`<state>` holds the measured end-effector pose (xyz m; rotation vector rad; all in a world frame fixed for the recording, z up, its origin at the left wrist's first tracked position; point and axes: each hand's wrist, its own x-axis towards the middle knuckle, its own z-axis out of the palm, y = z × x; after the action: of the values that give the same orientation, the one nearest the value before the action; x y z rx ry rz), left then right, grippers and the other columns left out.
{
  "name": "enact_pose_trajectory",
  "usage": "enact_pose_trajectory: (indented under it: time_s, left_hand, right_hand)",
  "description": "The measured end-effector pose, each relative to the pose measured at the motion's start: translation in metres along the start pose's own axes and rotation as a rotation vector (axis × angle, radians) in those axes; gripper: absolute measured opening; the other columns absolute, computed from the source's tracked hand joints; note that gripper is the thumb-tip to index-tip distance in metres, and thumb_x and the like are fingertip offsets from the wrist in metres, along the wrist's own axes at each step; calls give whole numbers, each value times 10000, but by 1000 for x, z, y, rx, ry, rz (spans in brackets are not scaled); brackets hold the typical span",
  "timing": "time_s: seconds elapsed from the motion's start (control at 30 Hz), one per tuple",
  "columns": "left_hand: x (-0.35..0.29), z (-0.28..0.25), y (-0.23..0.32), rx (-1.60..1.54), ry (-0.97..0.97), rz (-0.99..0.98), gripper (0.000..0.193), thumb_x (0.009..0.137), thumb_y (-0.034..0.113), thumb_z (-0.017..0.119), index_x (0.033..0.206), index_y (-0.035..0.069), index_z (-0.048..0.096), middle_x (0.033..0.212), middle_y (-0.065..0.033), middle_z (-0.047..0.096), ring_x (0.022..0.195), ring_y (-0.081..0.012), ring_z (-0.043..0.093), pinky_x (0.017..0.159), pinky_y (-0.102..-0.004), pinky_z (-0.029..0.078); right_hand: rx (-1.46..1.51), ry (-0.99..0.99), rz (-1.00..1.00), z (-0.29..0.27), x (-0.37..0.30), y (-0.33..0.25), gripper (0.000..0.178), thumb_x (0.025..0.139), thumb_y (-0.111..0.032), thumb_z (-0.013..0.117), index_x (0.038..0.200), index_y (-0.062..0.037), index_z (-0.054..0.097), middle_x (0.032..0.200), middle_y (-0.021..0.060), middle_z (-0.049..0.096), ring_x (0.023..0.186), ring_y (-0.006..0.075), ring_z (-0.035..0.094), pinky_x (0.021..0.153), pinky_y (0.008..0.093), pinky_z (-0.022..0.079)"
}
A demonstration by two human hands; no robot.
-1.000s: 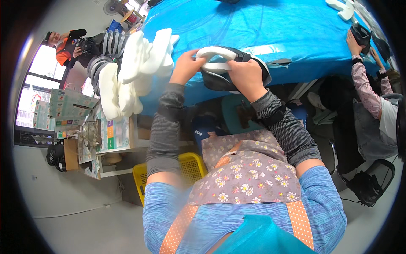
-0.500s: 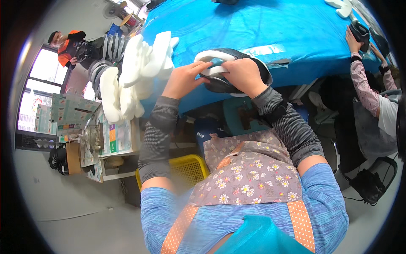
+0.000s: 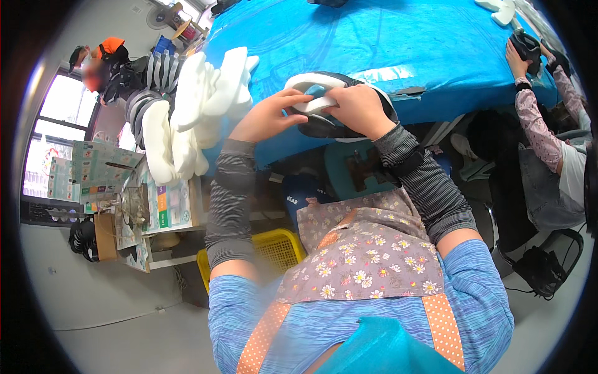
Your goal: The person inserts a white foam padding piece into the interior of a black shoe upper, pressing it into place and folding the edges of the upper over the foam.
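Note:
At the near edge of the blue-covered table, a rounded black piece lies with a curved white foam pad set along its opening. My right hand is closed over its right side, the fingers reaching into the opening and gripping the foam. From the left, my left hand pinches the foam's free end between thumb and fingers. Blue shows through the gap in the foam. My right palm hides part of the black piece, so its full shape cannot be told.
A pile of white foam pads stands left of my left hand, beside grey pads. A yellow basket sits below the table. At the far right, another person's hand holds a black piece. Another person stands far left.
My left hand has shifted slightly left and its fingers reach less far into the opening. My right hand keeps its grip. The person at far left has bent forward.

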<state>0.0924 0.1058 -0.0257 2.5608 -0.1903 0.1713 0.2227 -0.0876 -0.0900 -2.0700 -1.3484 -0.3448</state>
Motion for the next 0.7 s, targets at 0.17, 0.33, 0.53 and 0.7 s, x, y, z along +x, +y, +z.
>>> enact_pose_trajectory:
  time_s: [0.17,0.33,0.53,0.7]
  left_hand:
    - [11,8,-9,7,-24,-94,216,898,156,698,1095,69,686,962,-64,653,812,-224,628,728,-309,494]
    - [24,30,-13,301,254,-154,181,938,211,634,974,39,679,918,-135,651,799,-318,643,690,-366,494]
    - [16,33,-4,216,350,-157,180,940,208,621,968,40,679,923,-129,659,817,-345,639,691,-390,499]
    - [9,28,20,395,361,34,136,901,163,669,963,46,700,969,-92,679,821,-312,645,706,-403,508]
  right_hand:
    - [10,-39,-17,7,-1,9,155,763,-248,714,832,-117,666,705,108,679,701,309,686,684,427,526]
    - [17,-40,-63,10,4,22,129,757,-234,701,793,-115,668,703,117,675,713,312,688,688,423,529]
    - [102,-62,-102,-5,-6,15,78,761,-185,666,782,-117,695,706,120,672,718,316,681,710,421,531]
    - [90,-37,-83,4,-9,21,134,776,-165,663,872,-141,754,747,110,687,735,328,663,714,427,527]
